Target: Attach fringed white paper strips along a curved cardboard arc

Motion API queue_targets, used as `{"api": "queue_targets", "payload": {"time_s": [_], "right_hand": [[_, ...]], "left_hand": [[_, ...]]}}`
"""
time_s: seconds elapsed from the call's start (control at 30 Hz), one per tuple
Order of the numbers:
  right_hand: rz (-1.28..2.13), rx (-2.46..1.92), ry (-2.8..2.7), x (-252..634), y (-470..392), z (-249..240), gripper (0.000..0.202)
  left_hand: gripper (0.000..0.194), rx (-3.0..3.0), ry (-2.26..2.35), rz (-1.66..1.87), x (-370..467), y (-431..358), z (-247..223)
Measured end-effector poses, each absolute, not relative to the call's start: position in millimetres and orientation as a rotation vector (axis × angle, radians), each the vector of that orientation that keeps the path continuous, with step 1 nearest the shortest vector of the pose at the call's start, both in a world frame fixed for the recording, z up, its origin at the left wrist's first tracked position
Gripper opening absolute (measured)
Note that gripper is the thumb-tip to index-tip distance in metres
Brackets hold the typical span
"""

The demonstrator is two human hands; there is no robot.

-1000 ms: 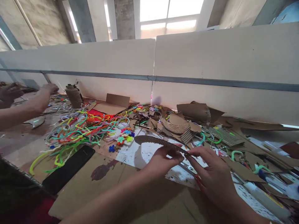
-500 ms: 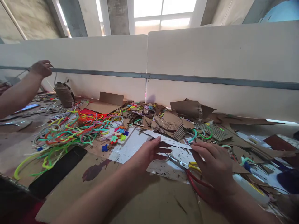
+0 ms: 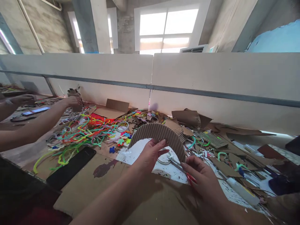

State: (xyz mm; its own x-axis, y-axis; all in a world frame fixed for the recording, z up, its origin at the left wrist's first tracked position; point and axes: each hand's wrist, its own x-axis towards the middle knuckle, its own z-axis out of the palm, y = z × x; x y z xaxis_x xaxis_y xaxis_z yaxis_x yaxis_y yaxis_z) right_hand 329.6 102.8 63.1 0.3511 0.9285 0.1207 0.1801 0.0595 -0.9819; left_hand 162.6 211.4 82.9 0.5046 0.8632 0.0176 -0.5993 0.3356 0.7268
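Observation:
A curved arc of brown corrugated cardboard (image 3: 159, 129) stands tilted up between my hands, ridged face towards me. My left hand (image 3: 152, 153) pinches its inner edge near the middle, thumb and fingers closed on it. My right hand (image 3: 201, 175) touches the arc's right end and also holds red-handled scissors (image 3: 179, 165), blades pointing left and away. The scissors' handles are partly hidden by that hand. Below lies a white sheet (image 3: 172, 175) strewn with dark scraps, and on it a roll of clear tape (image 3: 164, 160) beside the blades.
Colourful pipe cleaners (image 3: 86, 131) and a black phone (image 3: 72, 167) lie left. Cardboard scraps (image 3: 192, 118) are heaped at the back. A glue bottle (image 3: 243, 190) lies right. A co-worker's arm (image 3: 51, 115) reaches to a twine cone (image 3: 76, 97). A white partition (image 3: 211, 73) bounds the table.
The piece between my hands showed as a narrow white striped strip; now it shows as a brown ridged arc. The co-worker's hand came down onto the twine cone. My view tilted up.

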Motion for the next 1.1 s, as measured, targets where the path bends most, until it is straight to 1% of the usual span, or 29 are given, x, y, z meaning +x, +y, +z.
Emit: {"api": "queue_targets", "payload": {"time_s": [0.07,0.17,0.23,0.33,0.37,0.43,0.57,0.63,0.8,0.9,1.0,1.1], "right_hand": [[0.792,-1.406,-1.105,323.6,99.9,59.1,0.035],[0.745,-1.463,-1.283,323.7,96.6,61.3,0.03],[0.621,-1.54,-1.408,333.5,96.4,66.7,0.031],[0.317,-1.727,-1.552,362.2,99.5,72.4,0.036],[0.278,-1.795,-1.606,373.5,101.0,72.8,0.038],[0.315,-1.866,-1.687,394.7,103.5,71.7,0.037],[0.468,-1.893,-1.833,419.5,102.7,66.5,0.027],[0.494,-1.922,-1.892,422.9,100.0,63.3,0.031],[0.412,-2.011,-2.0,418.9,97.7,50.9,0.052],[0.342,-2.075,-1.994,414.2,100.3,45.2,0.054],[0.29,-2.126,-1.982,409.7,101.7,45.5,0.048],[0.309,-2.146,-1.948,407.2,100.9,49.8,0.043]], "left_hand": [[0.045,0.75,0.451,1.018,161.7,208.2,84.4],[0.04,0.824,0.5,1.023,157.5,209.8,82.9],[0.035,0.856,0.517,1.024,152.2,217.4,80.1],[0.029,0.9,0.563,1.016,140.5,237.7,73.8],[0.027,0.919,0.587,1.002,136.0,245.6,71.5],[0.024,0.978,0.636,0.94,127.0,259.7,67.4],[0.017,1.173,0.704,0.755,114.1,272.1,63.6],[0.015,1.281,0.733,0.681,112.6,270.8,62.8],[0.016,1.504,0.767,0.517,122.1,265.7,55.9],[0.005,1.588,0.725,0.476,129.8,265.1,51.1],[0.02,1.656,0.675,0.462,133.7,264.3,49.6],[0.025,1.709,0.661,0.457,134.6,262.9,50.1]]}}
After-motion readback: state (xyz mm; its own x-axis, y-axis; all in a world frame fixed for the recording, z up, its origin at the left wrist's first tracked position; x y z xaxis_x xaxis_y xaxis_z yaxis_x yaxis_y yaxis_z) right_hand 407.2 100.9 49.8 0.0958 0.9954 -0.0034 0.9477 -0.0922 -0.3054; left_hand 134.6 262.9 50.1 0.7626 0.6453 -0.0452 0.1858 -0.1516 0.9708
